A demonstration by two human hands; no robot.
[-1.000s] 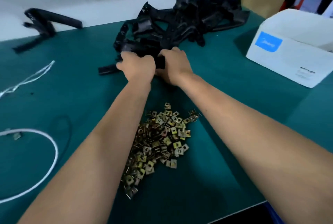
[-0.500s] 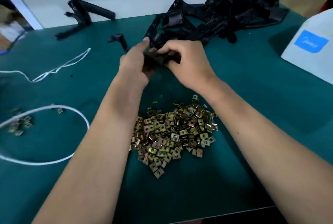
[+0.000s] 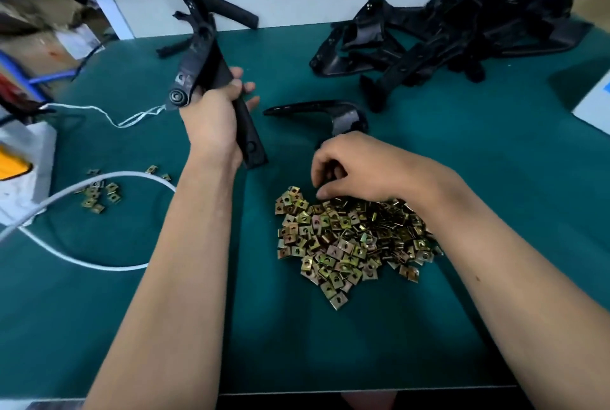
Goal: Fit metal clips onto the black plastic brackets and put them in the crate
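Head: left hand (image 3: 211,122) grips bracket (image 3: 211,59) (perhaps clipped)

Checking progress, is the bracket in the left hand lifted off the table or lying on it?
Lifted: the left hand grips the bracket mid-length, tilted above the green table.

Clip pile (image 3: 353,238) sits centre on the table (image 3: 495,178), bracket heap (image 3: 455,29) behind right, stray clips (image 3: 99,193) left inside the cable (image 3: 82,185) loop
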